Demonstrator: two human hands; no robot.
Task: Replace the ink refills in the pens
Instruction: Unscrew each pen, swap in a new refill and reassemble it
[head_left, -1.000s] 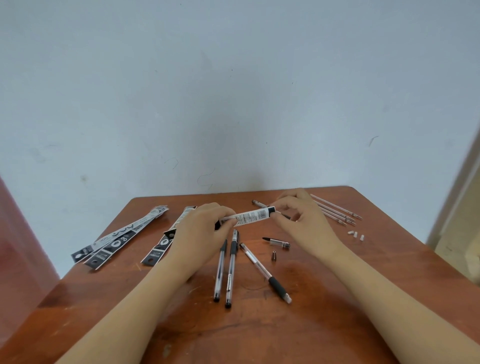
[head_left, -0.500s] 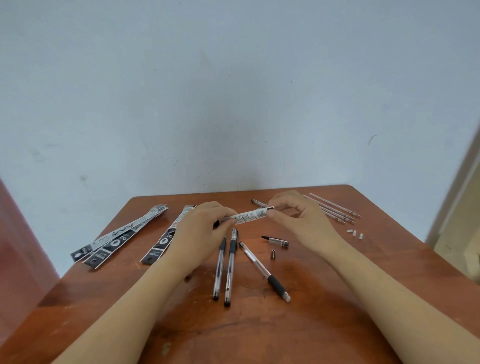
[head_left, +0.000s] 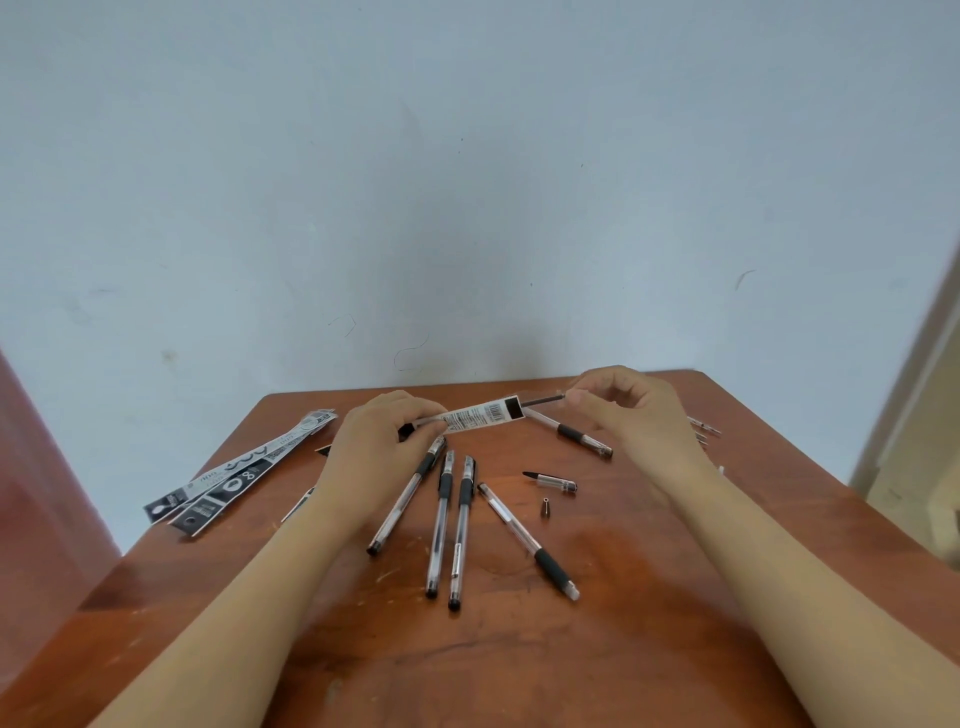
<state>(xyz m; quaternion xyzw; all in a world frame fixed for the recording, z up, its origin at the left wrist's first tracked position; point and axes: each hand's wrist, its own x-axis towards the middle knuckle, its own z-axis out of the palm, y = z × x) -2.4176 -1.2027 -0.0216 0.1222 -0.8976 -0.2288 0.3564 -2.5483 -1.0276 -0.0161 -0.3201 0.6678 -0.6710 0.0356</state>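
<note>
Refill (head_left: 543, 400), thin and dark, pokes out of the 3 o'clock end of a printed packet (head_left: 478, 417) that I see held just over the far half of the table (head_left: 519, 665) on the head camera. The left hand (head_left: 371, 460) pinches the packet's 9 o'clock end, fingers curled down onto it. The right hand (head_left: 631, 418) has thumb and forefinger closed on the refill's bare end, with the other fingers loosely curled.

At 6 o'clock from the packet, four pens (head_left: 440, 525) lie fanned on the wood. A fifth pen (head_left: 571, 434) lies at 4 o'clock, its far end under the packet. Between it and the fan I make out a short black-tipped piece (head_left: 550, 480) and a small metal cone (head_left: 545, 506).

Flat wrappers (head_left: 234, 475) lie at 9 o'clock from the left hand. Thin spare rods (head_left: 705, 429) show at 3 o'clock from the right hand, mostly hidden behind it.
</note>
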